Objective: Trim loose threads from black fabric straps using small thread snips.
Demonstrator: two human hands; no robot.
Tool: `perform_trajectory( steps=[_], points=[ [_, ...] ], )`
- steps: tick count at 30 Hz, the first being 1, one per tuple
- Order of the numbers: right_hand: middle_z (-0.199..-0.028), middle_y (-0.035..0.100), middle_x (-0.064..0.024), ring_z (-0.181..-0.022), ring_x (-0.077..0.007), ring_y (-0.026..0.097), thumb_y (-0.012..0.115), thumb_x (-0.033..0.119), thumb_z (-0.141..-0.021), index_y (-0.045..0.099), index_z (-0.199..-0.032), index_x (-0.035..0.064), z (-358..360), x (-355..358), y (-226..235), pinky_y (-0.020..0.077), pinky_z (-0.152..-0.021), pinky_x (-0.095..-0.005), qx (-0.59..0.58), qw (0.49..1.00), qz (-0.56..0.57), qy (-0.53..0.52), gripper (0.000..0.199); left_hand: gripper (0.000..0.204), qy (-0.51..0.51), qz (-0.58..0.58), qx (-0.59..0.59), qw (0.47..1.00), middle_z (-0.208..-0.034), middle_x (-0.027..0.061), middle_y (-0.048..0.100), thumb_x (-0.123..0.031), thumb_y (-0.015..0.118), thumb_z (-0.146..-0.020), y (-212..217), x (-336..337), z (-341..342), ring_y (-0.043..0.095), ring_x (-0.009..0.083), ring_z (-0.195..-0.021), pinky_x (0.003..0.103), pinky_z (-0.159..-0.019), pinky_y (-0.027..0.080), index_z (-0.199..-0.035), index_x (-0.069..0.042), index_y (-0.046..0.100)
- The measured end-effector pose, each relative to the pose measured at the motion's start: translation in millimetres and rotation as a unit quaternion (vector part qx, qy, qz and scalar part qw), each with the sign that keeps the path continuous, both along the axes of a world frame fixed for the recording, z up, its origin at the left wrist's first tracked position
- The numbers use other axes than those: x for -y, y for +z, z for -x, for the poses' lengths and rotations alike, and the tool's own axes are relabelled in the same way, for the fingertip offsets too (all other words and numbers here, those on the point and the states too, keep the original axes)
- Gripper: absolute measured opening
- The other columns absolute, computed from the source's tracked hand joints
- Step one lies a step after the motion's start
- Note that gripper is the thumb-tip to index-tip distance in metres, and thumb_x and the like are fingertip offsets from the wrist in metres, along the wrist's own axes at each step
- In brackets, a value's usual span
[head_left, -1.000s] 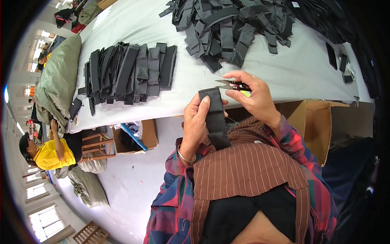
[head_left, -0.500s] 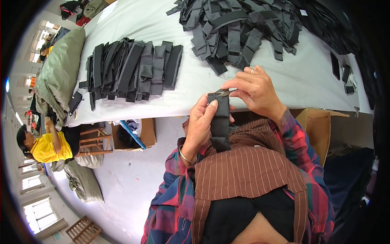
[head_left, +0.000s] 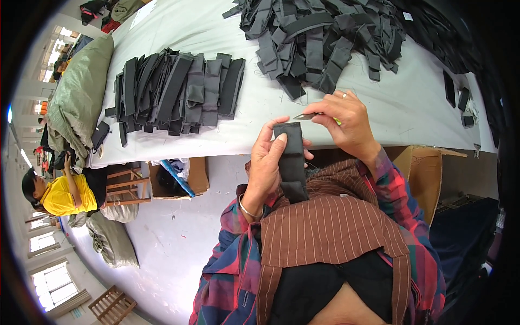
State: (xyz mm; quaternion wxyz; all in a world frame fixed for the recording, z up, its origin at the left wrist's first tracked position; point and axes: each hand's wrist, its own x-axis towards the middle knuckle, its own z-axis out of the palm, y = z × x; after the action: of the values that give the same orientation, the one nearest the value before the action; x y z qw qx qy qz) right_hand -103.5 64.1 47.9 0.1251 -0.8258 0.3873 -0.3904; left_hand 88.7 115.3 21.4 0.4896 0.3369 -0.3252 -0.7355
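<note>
Snips: small metal thread cutter point(head_left: 306, 116) now at black fabric strap point(head_left: 290, 157) top edge | right hand point(head_left: 349, 122) gripping cutter | left hand point(head_left: 266, 165) clasping strap | trimming under way.

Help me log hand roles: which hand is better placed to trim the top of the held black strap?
Probably the right hand: it holds the snips at the black strap's top, while the left hand grips it.

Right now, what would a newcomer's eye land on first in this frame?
Centre frame, the left hand holds up a black strap while the right hand brings small snips to its top edge. Behind, on the white table, sits a neat row of straps at left and a tangled heap at right.
</note>
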Motion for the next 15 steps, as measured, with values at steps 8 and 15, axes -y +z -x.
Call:
perform_trajectory(
  steps=[8,15],
  points=[
    [-0.077,0.064,-0.003,-0.068,-0.022,0.052,0.069,0.011,-0.077,0.067,-0.093,0.0113,-4.1,-17.8,-24.2,0.0396,-0.064,-0.032,0.09,0.989,-0.107,-0.044,0.017,0.035,0.031,-0.014,-0.024,0.999,-0.095,0.0238,0.063,-0.013,0.042,-0.097,-7.2,1.7,-5.6,0.067,0.0299,-0.078,0.039,-0.065,0.059,-0.13,-0.006,0.035],
    [-0.078,0.062,-0.0052,-0.07,-0.0224,0.052,0.066,0.001,-0.074,0.066,-0.094,0.0072,-7.5,-23.7,-22.3,0.04,-0.069,-0.0318,0.05,0.99,-0.128,-0.042,0.02,0.031,0.028,-0.037,-0.064,0.997,-0.094,0.024,0.062,-0.012,0.04,-0.096,-8.8,1.7,-6.9,0.066,0.0293,-0.077,0.039,-0.064,0.059,-0.126,-0.008,0.036]
  ],
)
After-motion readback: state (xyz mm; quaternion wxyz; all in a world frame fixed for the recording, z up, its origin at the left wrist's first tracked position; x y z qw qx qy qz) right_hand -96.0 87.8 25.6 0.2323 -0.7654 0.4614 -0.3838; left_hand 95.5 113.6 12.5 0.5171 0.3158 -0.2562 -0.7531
